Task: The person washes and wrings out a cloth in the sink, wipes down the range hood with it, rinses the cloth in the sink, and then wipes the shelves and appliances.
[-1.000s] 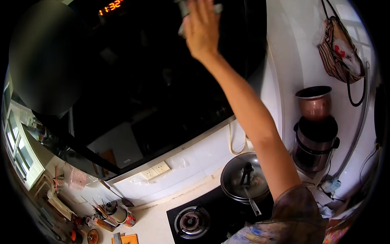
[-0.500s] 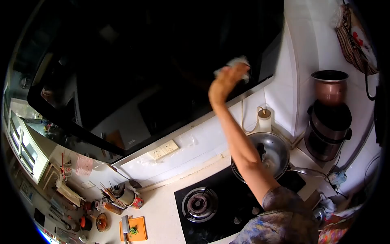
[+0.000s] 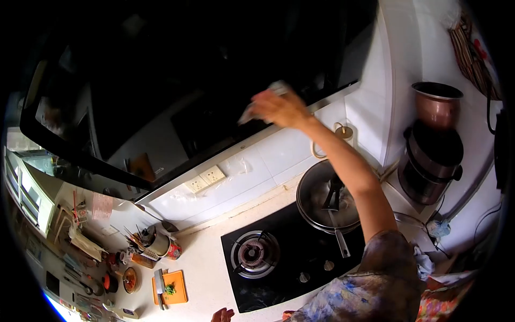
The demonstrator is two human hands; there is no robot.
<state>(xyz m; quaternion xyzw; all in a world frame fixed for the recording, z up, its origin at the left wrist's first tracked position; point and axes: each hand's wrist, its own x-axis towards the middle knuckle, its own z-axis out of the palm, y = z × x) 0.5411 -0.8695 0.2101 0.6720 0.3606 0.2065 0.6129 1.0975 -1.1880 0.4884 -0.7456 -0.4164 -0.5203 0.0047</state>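
Observation:
My right hand (image 3: 279,110) is pressed to the lower part of the black glossy range hood (image 3: 177,70), closed on a pale crumpled cloth (image 3: 247,115). Motion blurs the hand and the cloth. At the bottom edge of the view, the fingers of my left hand (image 3: 222,315) show in part, slightly apart, with nothing visible in them; the rest is cut off. Below my right forearm a metal pan (image 3: 311,201) sits on the black gas hob (image 3: 289,263), with a dark-handled utensil (image 3: 332,196) in it.
A cleaver (image 3: 159,283) and chopped greens (image 3: 170,290) lie on an orange board (image 3: 179,292). Utensils stand in a holder (image 3: 158,244) near the wall. A copper-coloured pot (image 3: 437,107) rests on a dark cooker (image 3: 429,166) at right. The hood's lower edge overhangs the counter.
My right hand has swept down from high on the hood, then left along its lower part, with the cloth. Fingers of my left hand have come into view at the bottom.

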